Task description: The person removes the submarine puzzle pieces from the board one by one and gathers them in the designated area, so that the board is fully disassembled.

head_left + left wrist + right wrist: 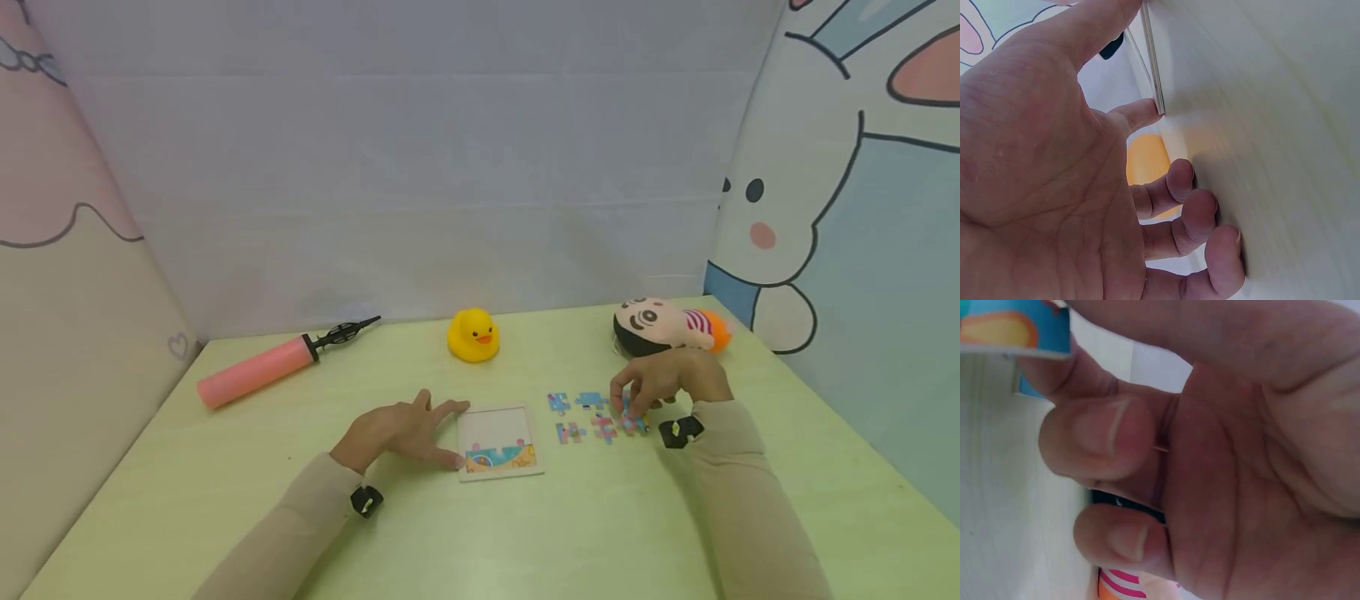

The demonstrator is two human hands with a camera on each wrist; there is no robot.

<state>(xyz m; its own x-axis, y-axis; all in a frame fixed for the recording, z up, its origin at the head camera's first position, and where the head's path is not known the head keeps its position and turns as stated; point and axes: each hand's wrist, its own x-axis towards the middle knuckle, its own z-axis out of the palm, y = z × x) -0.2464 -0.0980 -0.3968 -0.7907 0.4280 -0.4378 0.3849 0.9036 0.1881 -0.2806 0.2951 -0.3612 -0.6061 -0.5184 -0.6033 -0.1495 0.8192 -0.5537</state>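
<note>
A shallow puzzle frame lies on the table, with joined puzzle pieces along its near side and bare board above them. My left hand is at its left edge, thumb and index finger spread and touching that edge; the other fingers bend loosely towards the tabletop in the left wrist view. My right hand pinches a blue-and-orange puzzle piece, seen edge-on in the right wrist view. Several loose pieces lie in two rows beside that hand, some partly hidden under its fingers.
A yellow rubber duck sits behind the frame. At the back left lies a pink hand pump with a black nozzle. A doll with black hair lies behind my right hand. Printed cloth walls enclose the back and sides.
</note>
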